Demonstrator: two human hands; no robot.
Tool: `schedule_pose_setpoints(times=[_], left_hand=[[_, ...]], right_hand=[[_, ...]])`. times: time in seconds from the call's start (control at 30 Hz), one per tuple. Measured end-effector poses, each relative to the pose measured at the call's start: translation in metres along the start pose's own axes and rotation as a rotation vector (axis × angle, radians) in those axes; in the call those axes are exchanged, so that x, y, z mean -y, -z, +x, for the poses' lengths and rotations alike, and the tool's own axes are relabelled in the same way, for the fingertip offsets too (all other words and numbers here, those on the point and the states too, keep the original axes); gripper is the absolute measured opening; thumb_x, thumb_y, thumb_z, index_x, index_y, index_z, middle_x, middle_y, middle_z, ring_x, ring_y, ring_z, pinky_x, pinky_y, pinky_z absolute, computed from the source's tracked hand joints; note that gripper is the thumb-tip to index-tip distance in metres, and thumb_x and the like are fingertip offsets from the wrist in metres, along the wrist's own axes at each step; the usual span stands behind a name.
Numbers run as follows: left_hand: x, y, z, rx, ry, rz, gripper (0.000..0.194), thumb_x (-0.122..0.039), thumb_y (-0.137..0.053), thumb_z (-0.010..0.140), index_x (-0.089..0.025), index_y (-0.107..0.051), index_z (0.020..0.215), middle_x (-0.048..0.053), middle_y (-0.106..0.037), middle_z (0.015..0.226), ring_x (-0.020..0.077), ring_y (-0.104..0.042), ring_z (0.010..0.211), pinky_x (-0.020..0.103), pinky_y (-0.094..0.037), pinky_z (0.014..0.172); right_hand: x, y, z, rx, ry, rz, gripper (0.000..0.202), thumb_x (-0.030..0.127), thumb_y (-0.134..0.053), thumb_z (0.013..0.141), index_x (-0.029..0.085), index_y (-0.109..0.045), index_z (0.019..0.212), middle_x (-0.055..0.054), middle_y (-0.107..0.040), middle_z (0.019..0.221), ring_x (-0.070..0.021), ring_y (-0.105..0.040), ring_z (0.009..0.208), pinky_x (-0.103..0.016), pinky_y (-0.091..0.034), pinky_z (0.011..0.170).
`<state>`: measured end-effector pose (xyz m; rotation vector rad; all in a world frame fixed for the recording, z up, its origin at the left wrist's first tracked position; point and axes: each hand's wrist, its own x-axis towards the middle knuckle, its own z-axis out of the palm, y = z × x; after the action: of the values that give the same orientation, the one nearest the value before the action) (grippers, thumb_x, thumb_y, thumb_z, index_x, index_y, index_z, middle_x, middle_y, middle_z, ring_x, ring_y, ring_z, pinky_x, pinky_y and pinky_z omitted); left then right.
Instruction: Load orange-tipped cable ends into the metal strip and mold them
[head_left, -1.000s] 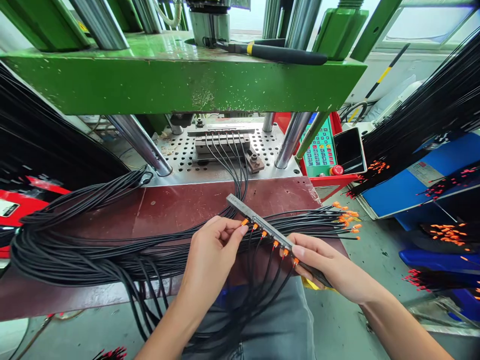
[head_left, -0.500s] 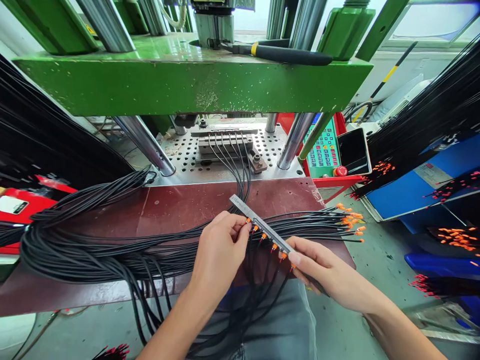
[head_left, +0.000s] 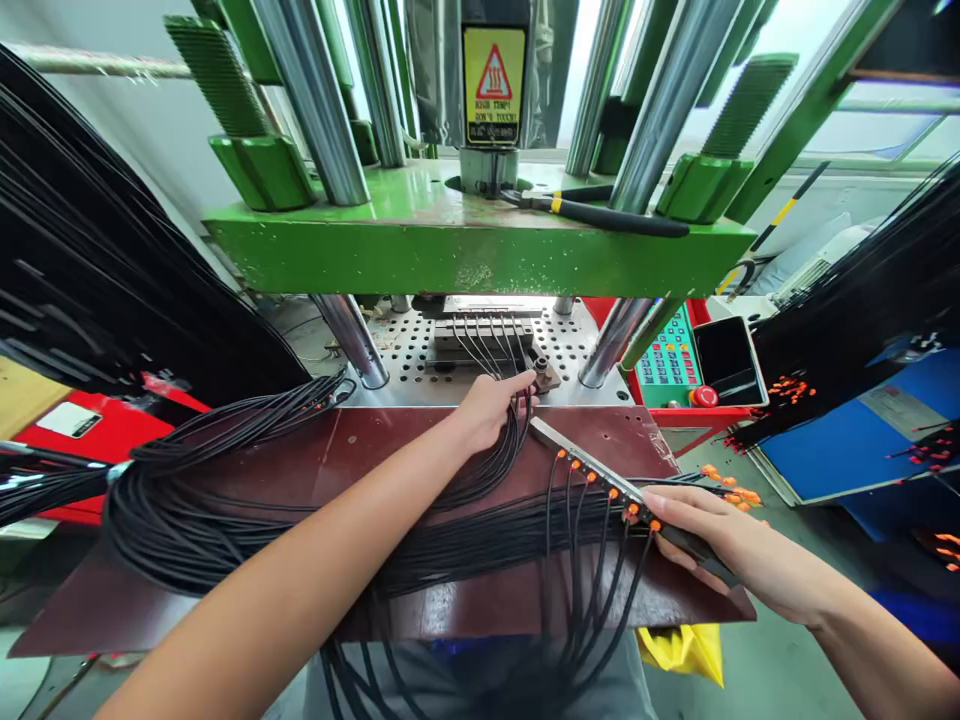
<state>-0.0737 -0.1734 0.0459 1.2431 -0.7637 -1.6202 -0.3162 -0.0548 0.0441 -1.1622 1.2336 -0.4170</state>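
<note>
My right hand (head_left: pixel 724 535) is closed around the dark end of a long metal bar (head_left: pixel 581 462) tilted over the right side of the board. Orange-ended black cables (head_left: pixel 576 560) are seated along the bar's near edge and hang past the board's front. My left hand (head_left: pixel 487 408) reaches forward to the edge of the perforated plate, its fingers curled round a bundle of black cables (head_left: pixel 516 440); the fingertips are partly hidden. Those cables run into a metal mold block (head_left: pixel 480 337) on the plate (head_left: pixel 412 372), under the green press beam (head_left: pixel 480 258).
Pliers (head_left: pixel 600 212) lie on the beam. A thick coil of black cables (head_left: pixel 172 510) covers the left of the brown board (head_left: pixel 330 440). A control panel (head_left: pixel 667 350) with a red button (head_left: pixel 703 397) stands right of the press. Steel columns (head_left: pixel 352 345) flank the plate.
My left hand has left the orange cable ends on the bar and moved forward to the cables at the mold. The bar has shifted right with my right hand. The view has tilted up.
</note>
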Motion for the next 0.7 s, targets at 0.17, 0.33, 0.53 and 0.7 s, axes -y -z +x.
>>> schedule_pose_setpoints(times=[0.17, 0.33, 0.53, 0.7], left_hand=[[-0.011, -0.002, -0.018, 0.100, 0.079, -0.146, 0.016, -0.021, -0.055, 0.094, -0.010, -0.059, 0.083, -0.002, -0.050, 0.068, 0.0035, -0.041, 0.046, 0.017, -0.033, 0.043], [-0.008, 0.015, -0.034, 0.128, 0.102, -0.184, 0.016, -0.023, -0.054, 0.095, -0.010, -0.060, 0.088, -0.003, -0.048, 0.067, 0.0037, -0.042, 0.046, 0.016, -0.033, 0.042], [0.000, 0.021, -0.034, 0.159, 0.096, -0.198, 0.013, -0.022, -0.053, 0.094, -0.011, -0.059, 0.091, -0.003, -0.050, 0.069, 0.0051, -0.044, 0.049, 0.018, -0.035, 0.045], [0.003, 0.023, -0.033, 0.175, 0.098, -0.209, 0.012, -0.023, -0.054, 0.093, -0.011, -0.059, 0.091, -0.003, -0.052, 0.069, 0.0055, -0.045, 0.049, 0.019, -0.037, 0.046]], right_hand=[[0.027, -0.010, 0.023, 0.014, 0.119, -0.524, 0.049, 0.062, -0.041, 0.094, 0.022, -0.052, 0.069, -0.002, -0.054, 0.065, -0.0160, -0.045, 0.055, -0.030, -0.031, 0.053], [0.052, -0.033, 0.039, -0.137, 0.429, -0.879, 0.027, 0.043, -0.051, 0.094, 0.028, -0.073, 0.093, -0.006, -0.069, 0.085, -0.0255, -0.059, 0.080, -0.034, -0.036, 0.068], [0.094, -0.030, 0.119, -0.480, 0.584, -0.587, 0.017, 0.036, -0.060, 0.089, 0.023, -0.072, 0.093, -0.008, -0.069, 0.101, -0.0276, -0.059, 0.098, -0.041, -0.038, 0.090], [0.129, -0.010, 0.229, -0.675, 0.507, -0.326, 0.024, 0.034, -0.053, 0.095, 0.014, -0.065, 0.098, -0.012, -0.064, 0.106, -0.0259, -0.058, 0.100, -0.043, -0.045, 0.089]])
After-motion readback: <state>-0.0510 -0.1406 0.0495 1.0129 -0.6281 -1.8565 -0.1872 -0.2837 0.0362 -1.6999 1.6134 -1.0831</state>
